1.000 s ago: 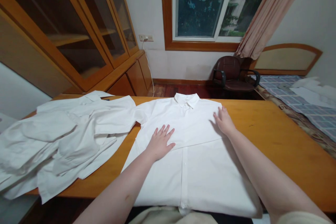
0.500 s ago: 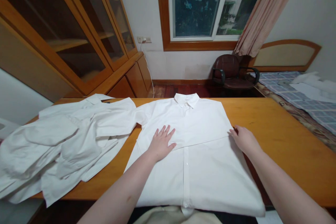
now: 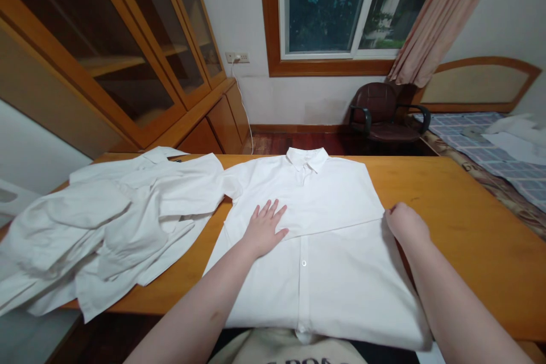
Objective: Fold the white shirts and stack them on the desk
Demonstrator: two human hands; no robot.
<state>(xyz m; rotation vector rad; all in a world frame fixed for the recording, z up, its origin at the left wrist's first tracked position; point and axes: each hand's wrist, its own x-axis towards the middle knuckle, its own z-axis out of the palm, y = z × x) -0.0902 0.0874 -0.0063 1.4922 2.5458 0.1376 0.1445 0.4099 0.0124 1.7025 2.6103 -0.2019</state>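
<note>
A white button-up shirt (image 3: 324, 250) lies flat and face up on the wooden table (image 3: 460, 227), collar at the far edge, with a sleeve folded across its chest. My left hand (image 3: 265, 228) rests flat on the shirt's left chest, fingers stretched out. My right hand (image 3: 407, 224) sits at the shirt's right edge, where the folded sleeve ends; its fingers are curled under and hidden from view.
A heap of crumpled white shirts (image 3: 106, 227) covers the table's left part. A wooden glass-door cabinet (image 3: 128, 51) stands on the left. Beyond the table are a dark office chair (image 3: 384, 116), a window and a bed (image 3: 503, 148) at the right.
My right hand slid from the shirt's upper right chest outward to its right edge and curled its fingers there. My left hand stayed flat in place.
</note>
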